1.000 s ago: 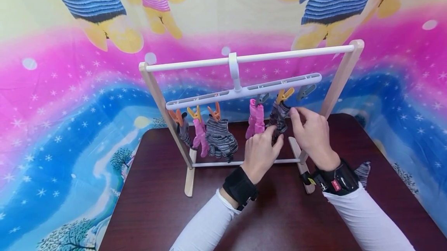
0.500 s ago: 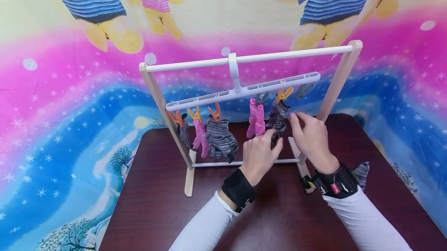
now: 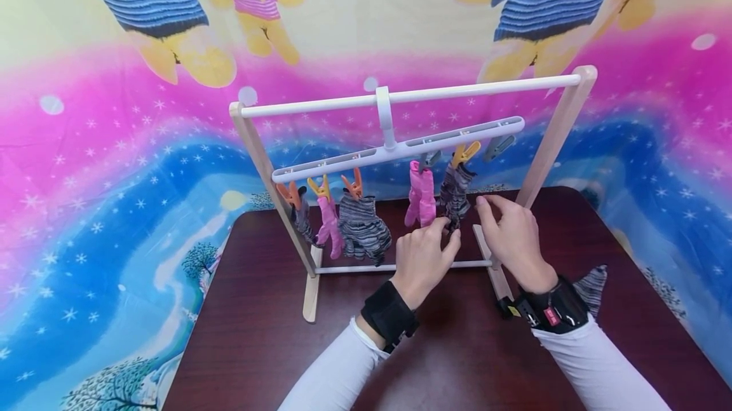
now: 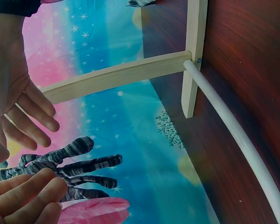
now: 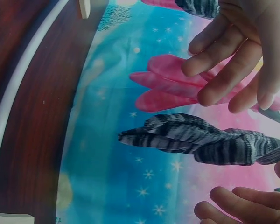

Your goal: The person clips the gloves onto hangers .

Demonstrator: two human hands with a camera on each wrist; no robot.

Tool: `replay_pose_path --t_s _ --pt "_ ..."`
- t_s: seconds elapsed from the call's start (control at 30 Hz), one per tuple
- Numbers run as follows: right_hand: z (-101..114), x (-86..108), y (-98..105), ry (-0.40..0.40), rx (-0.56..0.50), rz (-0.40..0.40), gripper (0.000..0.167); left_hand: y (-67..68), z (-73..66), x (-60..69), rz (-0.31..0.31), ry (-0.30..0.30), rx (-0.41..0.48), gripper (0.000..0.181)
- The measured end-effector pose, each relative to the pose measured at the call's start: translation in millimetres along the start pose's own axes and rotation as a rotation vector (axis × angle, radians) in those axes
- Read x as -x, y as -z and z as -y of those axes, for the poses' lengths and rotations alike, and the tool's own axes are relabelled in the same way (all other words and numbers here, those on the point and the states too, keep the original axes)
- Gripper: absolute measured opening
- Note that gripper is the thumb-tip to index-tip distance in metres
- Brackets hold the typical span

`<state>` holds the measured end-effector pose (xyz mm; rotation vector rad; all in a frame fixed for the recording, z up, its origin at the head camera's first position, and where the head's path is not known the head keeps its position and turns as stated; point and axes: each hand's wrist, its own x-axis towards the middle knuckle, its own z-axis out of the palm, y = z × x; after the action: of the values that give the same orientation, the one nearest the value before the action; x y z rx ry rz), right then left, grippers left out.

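Observation:
A grey-and-black striped knit glove (image 3: 457, 185) hangs by a yellow clothespin (image 3: 466, 154) from a white clip hanger (image 3: 400, 149). My left hand (image 3: 422, 260) is at the glove's lower end, fingers loosely bent; in the right wrist view this glove (image 5: 224, 147) hangs apart from its fingers. To the glove's right, my right hand (image 3: 513, 236) hovers with relaxed fingers, holding nothing. In the left wrist view the glove's fingers (image 4: 93, 163) dangle separately. A pink glove (image 3: 422, 195) hangs just left of it from a grey-blue clothespin.
The hanger hooks over the white top bar of a wooden rack (image 3: 555, 138) on a dark table (image 3: 251, 360). At its left end hang two striped gloves and a pink glove (image 3: 328, 227). Another striped glove (image 3: 591, 287) lies beside my right wrist. A grey-blue clothespin (image 3: 500, 147) hangs far right.
Both hands have moved slightly down. My left fingers have slid down the striped glove, which now hangs longer; my right hand has drawn away from its upper part.

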<state>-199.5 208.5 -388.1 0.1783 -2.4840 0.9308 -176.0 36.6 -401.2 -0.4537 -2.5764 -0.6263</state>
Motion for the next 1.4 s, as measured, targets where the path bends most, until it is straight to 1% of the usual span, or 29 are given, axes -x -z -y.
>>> replay_pose_path --t_s 0.27,0.43,0.6,0.73,0.87,1.17,1.4 --pt "-9.3 10.3 -3.3 -0.015 0.003 0.007 0.036 -2.0 2.3 5.9 0.014 0.01 -0.014 0.028" --pt "-13.1 16.0 -5.6 -0.033 0.017 0.04 0.037 -5.3 3.1 9.9 0.015 0.009 -0.018 0.027" --pt "-16.6 20.7 -7.9 -0.01 0.031 0.041 0.033 -8.9 5.5 14.6 0.011 0.014 -0.022 0.026" --pt "-19.8 25.6 -9.7 0.003 0.042 0.044 0.031 -12.4 8.2 19.8 0.036 0.027 -0.016 0.027" --pt "-22.2 30.3 -12.5 -0.003 0.054 0.065 0.031 -13.9 9.6 23.6 0.049 0.03 -0.021 0.027" --pt "-29.3 42.0 -17.7 -0.023 0.076 0.119 0.035 -16.9 13.9 31.2 0.063 0.029 -0.065 0.025" --pt "-36.6 51.3 -21.1 -0.036 0.104 0.173 0.034 -19.8 18.4 37.0 0.074 0.03 -0.067 0.026"
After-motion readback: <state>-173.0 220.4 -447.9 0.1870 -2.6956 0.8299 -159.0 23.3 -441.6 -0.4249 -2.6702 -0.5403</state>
